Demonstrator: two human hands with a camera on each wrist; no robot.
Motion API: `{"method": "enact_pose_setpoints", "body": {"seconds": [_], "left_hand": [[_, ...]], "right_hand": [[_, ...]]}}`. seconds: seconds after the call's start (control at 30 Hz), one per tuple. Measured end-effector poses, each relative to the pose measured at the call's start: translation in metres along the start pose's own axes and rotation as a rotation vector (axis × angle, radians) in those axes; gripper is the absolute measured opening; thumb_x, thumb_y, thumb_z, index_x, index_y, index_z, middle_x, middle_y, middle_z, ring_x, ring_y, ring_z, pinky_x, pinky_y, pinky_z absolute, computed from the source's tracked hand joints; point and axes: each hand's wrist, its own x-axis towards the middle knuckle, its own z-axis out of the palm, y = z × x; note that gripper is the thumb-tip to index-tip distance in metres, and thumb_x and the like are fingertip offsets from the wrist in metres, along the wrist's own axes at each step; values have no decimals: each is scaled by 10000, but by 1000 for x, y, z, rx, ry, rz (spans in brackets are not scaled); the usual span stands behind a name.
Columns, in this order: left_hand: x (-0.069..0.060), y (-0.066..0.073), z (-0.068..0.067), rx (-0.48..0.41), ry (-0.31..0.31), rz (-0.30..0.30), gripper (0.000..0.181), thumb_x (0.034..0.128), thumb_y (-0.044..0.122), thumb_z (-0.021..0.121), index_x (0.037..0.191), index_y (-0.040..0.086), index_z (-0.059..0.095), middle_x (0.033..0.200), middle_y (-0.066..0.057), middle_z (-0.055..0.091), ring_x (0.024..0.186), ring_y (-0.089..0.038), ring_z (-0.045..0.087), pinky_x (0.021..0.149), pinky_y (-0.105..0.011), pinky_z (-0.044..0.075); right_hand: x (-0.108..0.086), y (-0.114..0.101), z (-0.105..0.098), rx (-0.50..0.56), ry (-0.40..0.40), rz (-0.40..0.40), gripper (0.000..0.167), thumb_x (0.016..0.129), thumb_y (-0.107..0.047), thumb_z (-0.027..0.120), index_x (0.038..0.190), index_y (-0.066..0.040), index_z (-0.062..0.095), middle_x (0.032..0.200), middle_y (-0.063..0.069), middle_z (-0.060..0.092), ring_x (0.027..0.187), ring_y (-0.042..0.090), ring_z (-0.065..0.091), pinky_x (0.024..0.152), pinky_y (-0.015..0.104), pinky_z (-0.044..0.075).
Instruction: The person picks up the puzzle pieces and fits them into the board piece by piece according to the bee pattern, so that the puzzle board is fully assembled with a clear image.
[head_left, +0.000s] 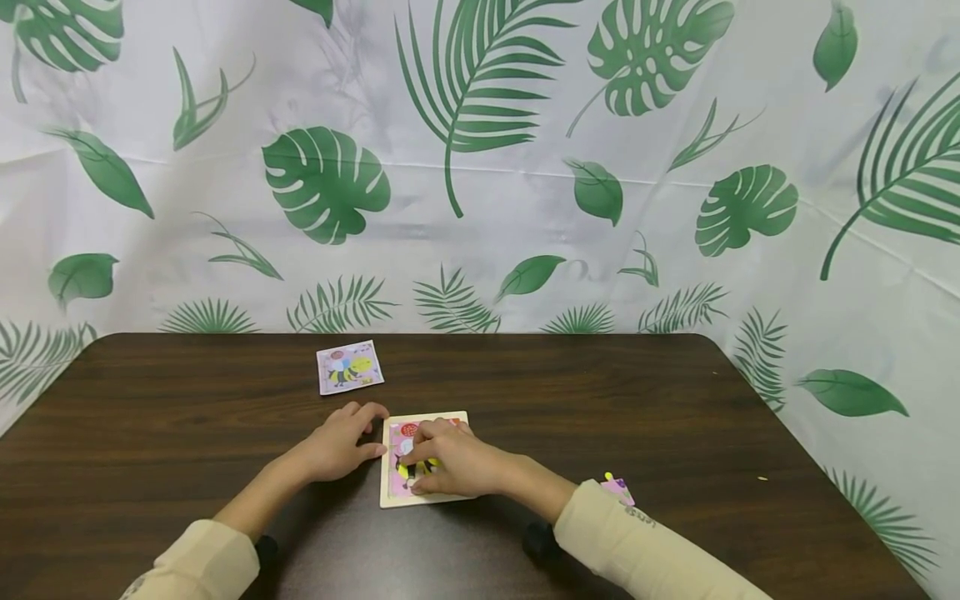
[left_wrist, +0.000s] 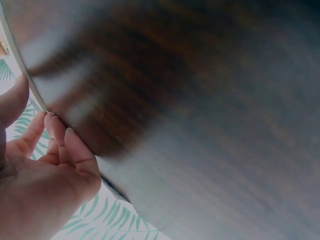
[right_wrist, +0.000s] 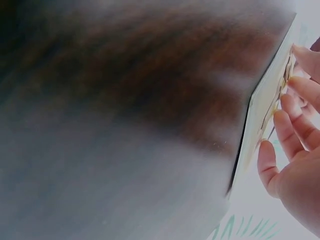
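A square wooden jigsaw puzzle (head_left: 397, 492) with a bee picture lies flat on the table in the head view. My left hand (head_left: 335, 444) is at its left side, the thumb and forefinger touching the pale frame. Over the picture is my right hand (head_left: 461, 461), its fingertips spread on the puzzle pieces and covering much of the right half. The right wrist view shows those fingers (right_wrist: 286, 127) resting on the board's face, where some piece edges look slightly raised. A loose pink puzzle piece (head_left: 619, 492) lies beyond the right forearm, partly hidden by the sleeve.
A square picture card (head_left: 350, 368) with the same bee lies farther back on the dark wooden table (head_left: 562, 383). A small pale scrap (head_left: 762, 478) is at the right. Behind the table hangs a white leaf-print cloth (head_left: 495, 233).
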Motion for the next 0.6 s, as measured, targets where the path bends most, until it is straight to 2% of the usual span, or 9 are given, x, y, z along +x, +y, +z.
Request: {"method": "enact_pose_setpoints", "body": {"seconds": [0.37,0.6], "left_hand": [[1,-1,1,1,5,7,341,842,145,655,1135,59,502,915,-79,466,866,-256,456,720,-444,405],[0,-1,1,5,5,4,338,843,147,654,1132,64,501,909,-75,462,857,-250,453,707,-436,405]], "right_hand": [[-2,-1,-1,-5,12,-20,324,802,-294,708,1098,-170,667,1004,-40,532,955,71,463,785,252,326],[-2,0,-2,-18,-6,-23,294,815,-303,692,1085,-186,686,950,-66,503,912,56,453,746,254,298]]}}
